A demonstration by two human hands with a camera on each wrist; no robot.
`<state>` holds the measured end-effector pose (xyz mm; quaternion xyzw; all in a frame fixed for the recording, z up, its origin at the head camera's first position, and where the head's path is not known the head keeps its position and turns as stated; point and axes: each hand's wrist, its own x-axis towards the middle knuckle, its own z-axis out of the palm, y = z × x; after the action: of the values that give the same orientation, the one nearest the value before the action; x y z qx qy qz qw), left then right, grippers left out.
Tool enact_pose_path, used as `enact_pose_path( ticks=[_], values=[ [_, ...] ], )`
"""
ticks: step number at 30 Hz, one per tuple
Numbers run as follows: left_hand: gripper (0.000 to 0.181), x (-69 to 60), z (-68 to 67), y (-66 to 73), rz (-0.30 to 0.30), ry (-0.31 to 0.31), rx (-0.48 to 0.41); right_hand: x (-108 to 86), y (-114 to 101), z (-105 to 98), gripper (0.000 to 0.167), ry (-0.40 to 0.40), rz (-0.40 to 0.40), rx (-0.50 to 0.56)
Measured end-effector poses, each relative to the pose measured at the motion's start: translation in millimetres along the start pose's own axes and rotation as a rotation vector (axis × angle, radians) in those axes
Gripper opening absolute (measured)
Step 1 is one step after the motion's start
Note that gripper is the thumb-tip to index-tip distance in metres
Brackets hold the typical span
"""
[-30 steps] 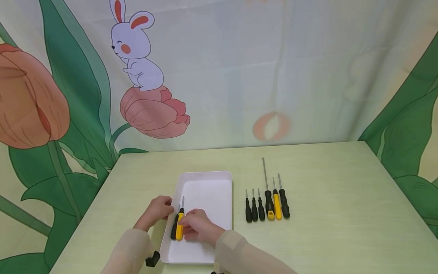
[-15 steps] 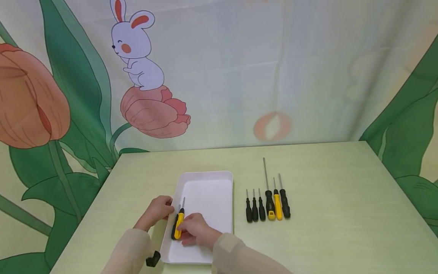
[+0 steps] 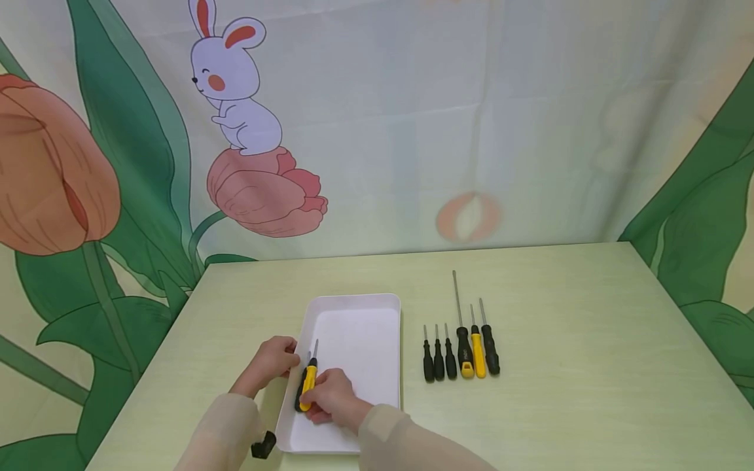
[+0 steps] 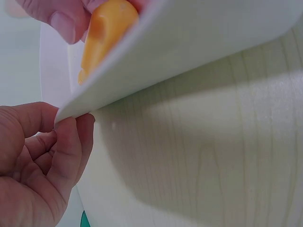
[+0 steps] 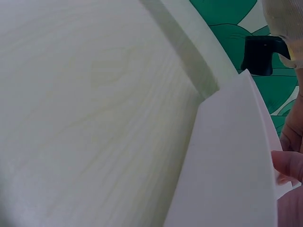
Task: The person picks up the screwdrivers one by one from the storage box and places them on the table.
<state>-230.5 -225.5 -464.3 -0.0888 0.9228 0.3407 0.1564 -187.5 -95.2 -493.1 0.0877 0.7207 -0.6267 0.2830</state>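
In the head view, a white tray [image 3: 365, 333] lies on the table, and my left hand [image 3: 273, 360] pinches its left rim. The left wrist view shows that rim [image 4: 71, 113] between the left thumb and fingers. Inside the tray is a screwdriver with a yellow handle [image 3: 309, 383]; my right hand [image 3: 336, 398] grips the handle near its lower end. A black-handled screwdriver [image 3: 299, 396] lies close along its left side, partly covered. From the right wrist, the tray wall [image 5: 232, 151] hides most of the right hand.
Right of the tray, several screwdrivers lie side by side: small black ones [image 3: 438, 363], a long one with a black and yellow handle [image 3: 464, 347], a yellow one [image 3: 478, 353] and a larger black one [image 3: 489, 350]. A printed curtain [image 3: 383, 131] hangs behind the table [image 3: 577, 327].
My right hand has shifted slightly left and down along the yellow screwdriver's handle. The handle's end has swung a little left, towards the black screwdriver. The left hand stays at the rim.
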Motion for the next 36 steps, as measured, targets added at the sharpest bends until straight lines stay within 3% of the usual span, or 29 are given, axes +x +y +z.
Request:
enact_pose_path(
  ticks=[18,36],
  values=[
    [0.018,-1.4,0.9,-1.6,0.022,0.014,-0.016,2.7,-1.7,5.6,0.024,0.031,0.01,-0.041],
    [0.017,-0.1,1.5,-2.8,0.033,0.014,-0.017,0.1,-1.9,1.7,0.023,0.007,0.033,0.005]
  ],
)
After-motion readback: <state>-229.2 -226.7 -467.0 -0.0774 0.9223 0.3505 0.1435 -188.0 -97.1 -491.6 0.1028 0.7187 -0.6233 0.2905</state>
